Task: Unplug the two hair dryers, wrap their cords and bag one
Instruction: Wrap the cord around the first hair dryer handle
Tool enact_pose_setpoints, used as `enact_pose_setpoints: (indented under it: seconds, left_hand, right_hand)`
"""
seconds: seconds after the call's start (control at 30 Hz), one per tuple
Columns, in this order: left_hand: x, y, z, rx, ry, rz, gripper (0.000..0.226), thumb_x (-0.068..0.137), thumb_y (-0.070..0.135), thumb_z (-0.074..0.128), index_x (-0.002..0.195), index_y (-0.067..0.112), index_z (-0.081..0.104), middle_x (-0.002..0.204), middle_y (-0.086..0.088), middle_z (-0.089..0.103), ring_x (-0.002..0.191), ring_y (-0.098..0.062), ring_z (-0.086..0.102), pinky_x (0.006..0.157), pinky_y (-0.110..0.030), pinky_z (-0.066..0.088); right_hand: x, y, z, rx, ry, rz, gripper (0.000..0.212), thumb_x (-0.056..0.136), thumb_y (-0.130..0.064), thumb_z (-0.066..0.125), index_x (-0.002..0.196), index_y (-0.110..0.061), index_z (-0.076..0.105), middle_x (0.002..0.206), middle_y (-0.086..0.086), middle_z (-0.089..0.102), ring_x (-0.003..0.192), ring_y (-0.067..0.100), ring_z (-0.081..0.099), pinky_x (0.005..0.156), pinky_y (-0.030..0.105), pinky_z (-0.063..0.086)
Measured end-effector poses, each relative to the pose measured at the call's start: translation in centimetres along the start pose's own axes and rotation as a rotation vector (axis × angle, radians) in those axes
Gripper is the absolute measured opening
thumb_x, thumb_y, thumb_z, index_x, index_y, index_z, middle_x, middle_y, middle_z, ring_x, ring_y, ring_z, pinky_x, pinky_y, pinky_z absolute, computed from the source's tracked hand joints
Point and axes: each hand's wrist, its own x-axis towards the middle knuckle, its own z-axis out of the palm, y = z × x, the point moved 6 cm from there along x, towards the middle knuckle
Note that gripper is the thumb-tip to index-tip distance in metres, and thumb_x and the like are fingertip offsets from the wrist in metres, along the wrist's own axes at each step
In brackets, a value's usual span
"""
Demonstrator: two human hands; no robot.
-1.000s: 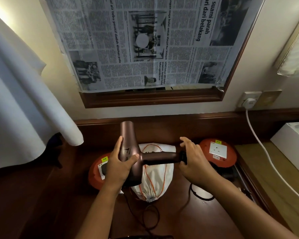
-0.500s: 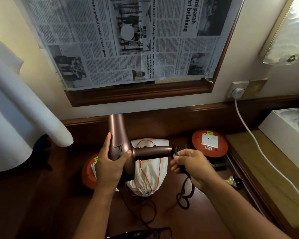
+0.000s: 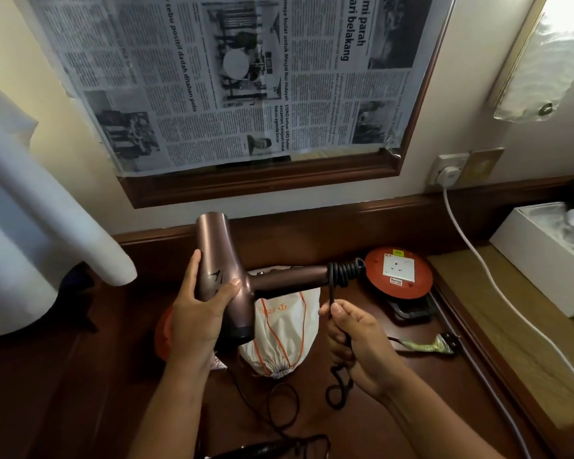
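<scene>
My left hand [image 3: 199, 309] grips the barrel of a bronze hair dryer [image 3: 222, 270], held above the dark wooden table with its handle pointing right. Several turns of its black cord [image 3: 343, 274] sit coiled round the end of the handle. My right hand [image 3: 355, 339] grips the loose cord just below the handle, and a loop hangs beneath my fist. A white drawstring bag [image 3: 279, 332] with orange string lies on the table under the dryer. A second, black dryer [image 3: 265, 447] shows partly at the bottom edge.
Two orange cord reels with sockets stand on the table: one [image 3: 400, 273] at the right, one [image 3: 163, 336] mostly hidden behind my left wrist. A white cable [image 3: 497, 289] runs from the wall socket [image 3: 448, 170]. A white box [image 3: 544, 256] sits far right. A white cloth [image 3: 30, 207] hangs left.
My right hand has wound the cord round the handle's end and dropped below it, pulling the cord taut. The left hand keeps its hold on the barrel.
</scene>
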Motion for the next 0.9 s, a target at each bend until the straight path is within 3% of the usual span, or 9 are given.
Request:
enact_pose_setpoints:
  seconds: [0.17,0.33,0.5,0.63,0.8,0.9]
  left_hand:
    - [0.2,0.1,-0.2,-0.023,-0.025,-0.046,0.079,0.076,0.012,0.076,0.138,0.044,0.041,0.128,0.0,0.053,0.107,-0.024,0.059,0.091,-0.047,0.052]
    - [0.1,0.4,-0.4,-0.056,-0.05,-0.098,0.078,0.078,0.011,0.073,0.14,0.043,0.039,0.117,0.003,0.053,0.092,-0.016,0.06,0.07,-0.032,0.051]
    - [0.3,0.3,-0.1,-0.081,-0.137,-0.203,0.081,0.079,0.017,0.073,0.143,0.046,0.033,0.127,0.0,0.05,0.099,-0.025,0.061,0.077,-0.039,0.053]
    - [0.2,0.8,0.5,-0.072,-0.21,-0.195,0.083,0.08,0.017,0.072,0.145,0.045,0.028,0.125,0.003,0.049,0.097,-0.019,0.061,0.069,-0.033,0.052]
    - [0.2,0.8,1.0,-0.044,-0.252,-0.172,0.085,0.079,0.018,0.073,0.145,0.045,0.027,0.125,0.004,0.052,0.099,-0.017,0.062,0.07,-0.031,0.051]
    - [0.5,0.7,0.6,-0.062,-0.238,-0.202,0.096,0.064,0.028,0.081,0.144,0.047,0.031,0.128,0.002,0.053,0.097,-0.021,0.064,0.068,-0.033,0.052]
  right_hand:
    - [0.1,1.3,-0.5,-0.045,0.04,0.018,0.041,0.095,-0.04,0.042,0.072,-0.008,0.052,0.049,0.002,0.021,0.04,0.01,0.015,0.042,0.023,0.01]
    - [0.7,0.9,-1.1,0.009,-0.029,0.022,0.026,0.091,-0.028,0.046,0.081,-0.004,0.051,0.054,0.001,0.025,0.044,0.01,0.019,0.046,0.026,0.011]
    - [1.1,0.2,-1.3,-0.064,-0.013,-0.028,0.025,0.086,-0.03,0.05,0.081,-0.006,0.051,0.053,-0.001,0.026,0.045,0.01,0.019,0.049,0.029,0.01]
    - [1.1,0.5,-1.4,-0.154,0.022,-0.024,0.028,0.091,-0.034,0.048,0.077,-0.01,0.053,0.052,0.001,0.022,0.045,0.013,0.016,0.048,0.031,0.009]
    - [1.5,0.7,-2.0,-0.163,0.034,-0.041,0.029,0.089,-0.035,0.05,0.076,-0.009,0.053,0.05,-0.001,0.02,0.043,0.011,0.014,0.048,0.03,0.007]
    - [1.7,0.2,-2.3,-0.15,0.013,-0.073,0.028,0.085,-0.035,0.053,0.077,-0.008,0.054,0.05,-0.001,0.02,0.044,0.012,0.014,0.047,0.029,0.008]
